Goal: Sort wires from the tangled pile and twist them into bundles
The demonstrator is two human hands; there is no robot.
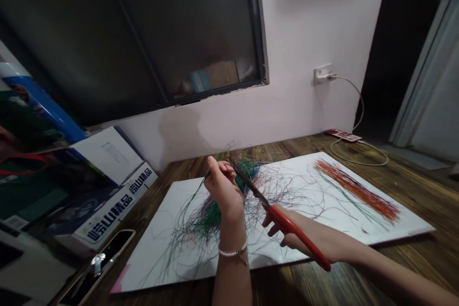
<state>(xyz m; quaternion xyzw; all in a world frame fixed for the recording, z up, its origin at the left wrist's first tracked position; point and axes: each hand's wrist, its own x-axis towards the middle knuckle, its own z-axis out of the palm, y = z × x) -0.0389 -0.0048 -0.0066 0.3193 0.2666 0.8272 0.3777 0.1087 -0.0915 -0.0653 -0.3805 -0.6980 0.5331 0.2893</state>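
My left hand [223, 189], a beaded bracelet at its wrist, is raised over the white board with its fingers closed on thin green strands [193, 196]. In my right hand [317, 233] is a pair of scissors with red handles [292, 227]. Their dark blades point up and left, the tips close to my left fingers; how far the blades are apart is hard to tell. Beneath my left hand lies a tangled pile of green and dark strands [211, 215]. Loose reddish and dark strands [276, 189] spread across the board. An orange-red bundle of strands [358, 189] lies at its right.
The white board [154, 248] rests on a wooden table [423, 258]. Boxes [107, 215] stand at the left, near a phone-like object [103, 258]. A cable [362, 100] runs from the wall socket [322, 74] to a red item [343, 135] at the back right.
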